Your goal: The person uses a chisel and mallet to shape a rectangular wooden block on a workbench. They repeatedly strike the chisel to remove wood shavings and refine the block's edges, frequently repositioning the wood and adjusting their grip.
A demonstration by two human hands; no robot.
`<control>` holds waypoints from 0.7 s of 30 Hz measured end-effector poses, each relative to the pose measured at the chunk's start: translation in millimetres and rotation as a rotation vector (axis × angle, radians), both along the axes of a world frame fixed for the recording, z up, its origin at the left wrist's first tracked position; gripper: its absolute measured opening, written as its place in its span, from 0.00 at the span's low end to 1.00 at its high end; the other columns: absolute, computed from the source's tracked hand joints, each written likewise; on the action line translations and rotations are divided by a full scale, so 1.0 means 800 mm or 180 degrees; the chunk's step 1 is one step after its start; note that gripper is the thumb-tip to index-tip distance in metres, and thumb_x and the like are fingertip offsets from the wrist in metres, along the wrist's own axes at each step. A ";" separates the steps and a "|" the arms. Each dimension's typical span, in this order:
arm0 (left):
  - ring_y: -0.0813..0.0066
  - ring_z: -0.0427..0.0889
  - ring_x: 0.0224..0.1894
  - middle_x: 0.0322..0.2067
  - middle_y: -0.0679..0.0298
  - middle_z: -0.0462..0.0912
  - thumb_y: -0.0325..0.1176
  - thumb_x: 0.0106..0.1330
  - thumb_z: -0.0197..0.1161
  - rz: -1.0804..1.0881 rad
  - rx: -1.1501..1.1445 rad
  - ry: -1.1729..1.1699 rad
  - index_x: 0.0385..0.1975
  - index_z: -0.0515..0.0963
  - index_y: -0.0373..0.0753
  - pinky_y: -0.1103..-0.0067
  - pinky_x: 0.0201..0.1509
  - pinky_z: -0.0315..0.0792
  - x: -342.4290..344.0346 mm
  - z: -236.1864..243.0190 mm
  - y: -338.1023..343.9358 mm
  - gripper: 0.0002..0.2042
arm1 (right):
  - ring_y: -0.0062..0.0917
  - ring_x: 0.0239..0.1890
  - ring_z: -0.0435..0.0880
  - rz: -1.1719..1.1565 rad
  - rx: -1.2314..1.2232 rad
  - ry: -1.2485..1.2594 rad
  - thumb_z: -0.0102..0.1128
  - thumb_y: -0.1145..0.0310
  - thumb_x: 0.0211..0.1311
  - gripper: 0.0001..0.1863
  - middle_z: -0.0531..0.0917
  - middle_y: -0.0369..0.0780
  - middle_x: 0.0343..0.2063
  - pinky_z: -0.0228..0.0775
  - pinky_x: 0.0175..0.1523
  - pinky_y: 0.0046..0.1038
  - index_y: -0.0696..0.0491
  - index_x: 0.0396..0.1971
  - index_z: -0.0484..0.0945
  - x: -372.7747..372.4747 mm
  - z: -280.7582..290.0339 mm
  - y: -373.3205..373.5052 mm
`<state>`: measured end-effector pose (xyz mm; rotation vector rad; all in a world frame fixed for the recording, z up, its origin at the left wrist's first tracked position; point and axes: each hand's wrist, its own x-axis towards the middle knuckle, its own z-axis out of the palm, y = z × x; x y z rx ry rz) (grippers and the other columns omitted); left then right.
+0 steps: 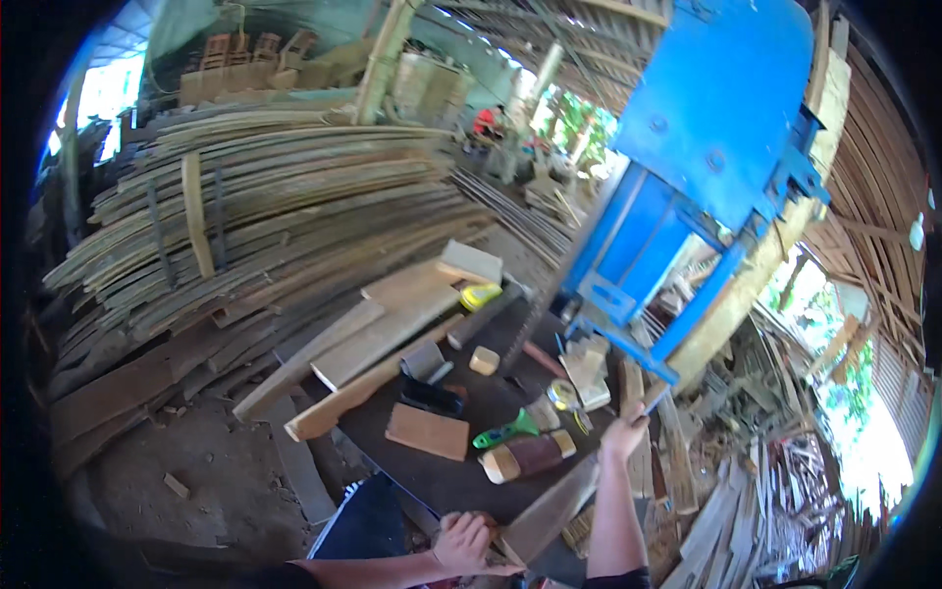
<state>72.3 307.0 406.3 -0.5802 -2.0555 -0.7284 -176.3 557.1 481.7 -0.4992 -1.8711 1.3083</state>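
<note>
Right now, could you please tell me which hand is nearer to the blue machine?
Right. The right hand is just below the lower edge of the blue machine, toward picture left; the left hand is farther away, near the bottom of the picture.

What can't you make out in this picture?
In the head view:
Left hand: palm and grip, hidden by its own back.
Right hand: what it touches, too blurred.
Blue band saw: top cut off by the upper edge.
Person in red: too small and blurred to tell their activity.
</note>
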 end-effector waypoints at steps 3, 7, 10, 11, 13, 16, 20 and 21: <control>0.68 0.75 0.29 0.28 0.62 0.76 0.74 0.47 0.67 0.0046 0.0011 0.0182 0.22 0.72 0.38 0.71 0.39 0.61 -0.005 -0.003 -0.004 0.36 | 0.56 0.59 0.73 -0.0006 0.0249 0.0083 0.43 0.44 0.76 0.37 0.75 0.63 0.55 0.64 0.62 0.43 0.69 0.59 0.68 -0.006 0.013 -0.011; 0.71 0.75 0.30 0.28 0.65 0.77 0.74 0.48 0.66 0.0124 0.0037 0.0127 0.22 0.72 0.40 0.72 0.38 0.60 -0.003 0.004 -0.011 0.35 | 0.56 0.60 0.73 0.0093 0.0121 0.0174 0.42 0.43 0.76 0.38 0.74 0.63 0.56 0.64 0.62 0.42 0.69 0.60 0.66 -0.007 -0.004 -0.014; 0.72 0.77 0.31 0.29 0.65 0.77 0.74 0.47 0.66 -0.0003 0.0033 0.0044 0.23 0.73 0.40 0.72 0.39 0.61 -0.002 0.001 -0.004 0.35 | 0.40 0.36 0.70 0.0087 -0.0193 0.0045 0.43 0.37 0.72 0.35 0.71 0.49 0.37 0.59 0.40 0.40 0.60 0.52 0.71 -0.055 -0.048 0.046; 0.72 0.77 0.32 0.29 0.65 0.77 0.74 0.47 0.66 0.0005 0.0039 0.0058 0.23 0.73 0.40 0.72 0.39 0.61 -0.003 0.001 -0.005 0.35 | 0.35 0.26 0.71 0.0199 -0.0502 -0.0090 0.44 0.37 0.72 0.34 0.72 0.44 0.28 0.60 0.30 0.39 0.57 0.51 0.71 -0.064 -0.060 0.063; 0.72 0.78 0.33 0.31 0.65 0.78 0.73 0.49 0.66 -0.0030 0.0070 0.0041 0.25 0.74 0.39 0.73 0.41 0.62 -0.002 -0.001 -0.002 0.35 | 0.27 0.13 0.67 0.0571 -0.1302 -0.0352 0.45 0.38 0.73 0.31 0.69 0.37 0.18 0.56 0.16 0.34 0.53 0.52 0.70 -0.067 -0.067 0.088; 0.72 0.79 0.34 0.32 0.64 0.79 0.71 0.52 0.65 -0.0032 0.0015 -0.0015 0.29 0.76 0.39 0.75 0.40 0.63 0.000 0.007 -0.009 0.33 | 0.18 0.10 0.62 0.0708 -0.1654 -0.0330 0.47 0.42 0.74 0.26 0.63 0.31 0.15 0.48 0.12 0.26 0.50 0.53 0.69 -0.037 -0.042 0.043; 0.68 0.76 0.30 0.30 0.62 0.78 0.74 0.47 0.68 0.0044 0.0022 0.0093 0.26 0.75 0.38 0.70 0.39 0.62 0.000 0.001 -0.006 0.37 | 0.16 0.10 0.61 0.0817 -0.1712 -0.0240 0.49 0.44 0.74 0.23 0.62 0.30 0.14 0.47 0.12 0.23 0.49 0.52 0.70 -0.020 -0.011 0.014; 0.68 0.76 0.31 0.30 0.62 0.78 0.74 0.47 0.68 0.0009 0.0044 0.0132 0.26 0.75 0.38 0.70 0.39 0.62 -0.005 -0.001 -0.005 0.37 | 0.16 0.10 0.61 0.0925 -0.1841 -0.0333 0.47 0.44 0.75 0.19 0.62 0.29 0.15 0.47 0.13 0.22 0.43 0.50 0.70 -0.026 -0.014 0.018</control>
